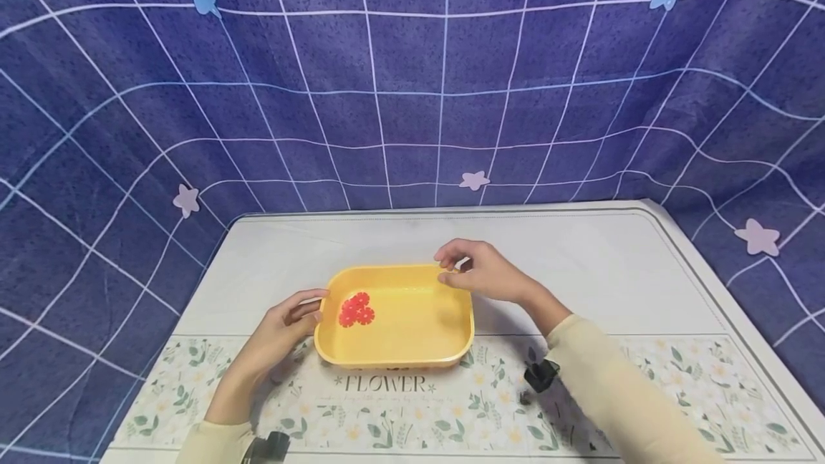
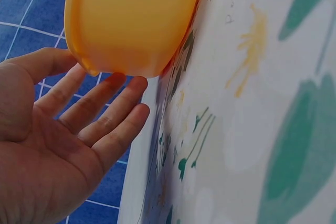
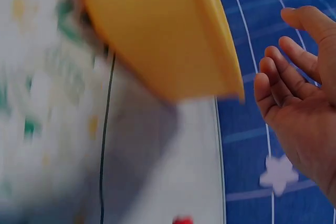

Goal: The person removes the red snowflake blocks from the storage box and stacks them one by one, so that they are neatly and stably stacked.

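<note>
A yellow tray [image 1: 412, 317] with rounded corners stands over the patterned cover, in front of the person. Inside its left end lies a small cluster of red flower-shaped pieces [image 1: 356, 310]. The left hand [image 1: 283, 331] is at the tray's left end. In the left wrist view its thumb reaches the rim and its fairly straight fingertips [image 2: 137, 83] touch or almost touch the end wall. Above the back right corner is the right hand [image 1: 480, 271], fingers loosely bent. The right wrist view shows that hand [image 3: 304, 87] apart from the tray, holding nothing.
A white cover [image 1: 548, 249] with a floral band [image 1: 677, 378] lies under the tray. Behind and beside it hangs a blue cloth [image 1: 412, 113] with grid lines and stars. A small red thing [image 3: 182, 220] shows at the right wrist view's bottom edge.
</note>
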`<state>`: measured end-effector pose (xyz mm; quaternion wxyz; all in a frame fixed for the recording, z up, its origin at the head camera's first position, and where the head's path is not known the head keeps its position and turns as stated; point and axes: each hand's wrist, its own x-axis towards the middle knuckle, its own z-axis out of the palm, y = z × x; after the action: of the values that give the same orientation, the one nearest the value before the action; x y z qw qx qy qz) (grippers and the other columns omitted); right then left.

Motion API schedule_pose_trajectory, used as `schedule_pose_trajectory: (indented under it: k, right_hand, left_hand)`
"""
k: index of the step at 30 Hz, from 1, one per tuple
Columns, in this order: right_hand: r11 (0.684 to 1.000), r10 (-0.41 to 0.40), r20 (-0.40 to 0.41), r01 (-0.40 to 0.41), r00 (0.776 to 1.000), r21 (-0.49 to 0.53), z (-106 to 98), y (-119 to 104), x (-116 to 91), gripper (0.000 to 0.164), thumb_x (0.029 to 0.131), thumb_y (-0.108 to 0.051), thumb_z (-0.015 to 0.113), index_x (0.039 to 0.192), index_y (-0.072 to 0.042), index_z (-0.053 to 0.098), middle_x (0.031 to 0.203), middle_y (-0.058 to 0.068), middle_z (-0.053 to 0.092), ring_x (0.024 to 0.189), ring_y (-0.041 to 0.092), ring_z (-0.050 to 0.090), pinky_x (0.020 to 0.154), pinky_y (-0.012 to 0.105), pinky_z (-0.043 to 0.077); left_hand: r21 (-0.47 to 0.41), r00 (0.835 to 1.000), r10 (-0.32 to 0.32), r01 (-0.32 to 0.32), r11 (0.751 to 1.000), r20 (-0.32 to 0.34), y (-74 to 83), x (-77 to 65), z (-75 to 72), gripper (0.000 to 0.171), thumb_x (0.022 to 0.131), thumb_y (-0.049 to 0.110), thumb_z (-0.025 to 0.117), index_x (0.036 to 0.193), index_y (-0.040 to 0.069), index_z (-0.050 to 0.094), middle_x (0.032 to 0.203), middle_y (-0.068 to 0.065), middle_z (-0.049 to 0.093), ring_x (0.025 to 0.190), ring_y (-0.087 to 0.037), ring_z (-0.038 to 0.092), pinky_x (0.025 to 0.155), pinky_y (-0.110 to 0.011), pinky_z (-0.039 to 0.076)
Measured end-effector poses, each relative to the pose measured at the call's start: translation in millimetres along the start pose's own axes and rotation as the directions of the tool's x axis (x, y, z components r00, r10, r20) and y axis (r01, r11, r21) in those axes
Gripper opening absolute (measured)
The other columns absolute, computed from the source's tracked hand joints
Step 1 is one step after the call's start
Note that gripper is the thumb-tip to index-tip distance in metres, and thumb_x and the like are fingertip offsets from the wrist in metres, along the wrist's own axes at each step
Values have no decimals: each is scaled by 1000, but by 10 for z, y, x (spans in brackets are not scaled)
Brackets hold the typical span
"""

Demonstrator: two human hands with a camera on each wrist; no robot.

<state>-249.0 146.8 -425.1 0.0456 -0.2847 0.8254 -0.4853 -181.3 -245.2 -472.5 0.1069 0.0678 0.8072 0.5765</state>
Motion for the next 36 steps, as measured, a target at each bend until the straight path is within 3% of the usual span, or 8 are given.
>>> schedule_pose_trajectory:
  k: [7,10,18,26,36]
  right_hand:
    - [1000,-19,136,17,990,15,398,-206,209,29,89,-14,79,116,-8,69,107,17,72,101,26,67,92,49,61]
    - [1000,-9,174,7,985,10,539,-233,231,30,89,-16,79,117,-8,69,107,14,72,103,26,67,93,46,62]
    - [1000,10,226,-16,974,25,773,-253,302,30,91,-18,77,119,-12,67,113,17,71,105,24,67,87,22,58]
    - [997,59,240,-72,969,42,1006,-282,478,35,89,-12,76,122,-4,67,111,15,71,95,11,63,83,18,54]
    - [995,62,220,-77,973,60,1272,-259,649,34,84,-4,81,115,4,69,102,19,72,83,7,60,76,13,53]
  left_hand:
    - [16,1000,-17,17,1000,-10,-2,-14,5,48,104,25,64,148,11,52,147,-23,59,131,-37,63,96,-23,60]
    - [11,1000,-18,18,1000,-1,-12,-8,20,48,104,25,64,148,11,52,148,-23,58,132,-38,62,97,-24,60]
    - [27,999,-28,28,999,-22,8,-22,27,48,103,26,64,148,12,52,147,-22,59,133,-39,62,98,-25,60]
    - [44,999,-44,45,998,-31,13,-43,6,48,104,25,63,148,13,52,149,-22,58,136,-39,59,102,-31,60]
    - [-7,1000,-10,10,1000,1,12,-5,12,48,104,25,63,148,11,52,148,-23,58,133,-36,61,97,-25,60]
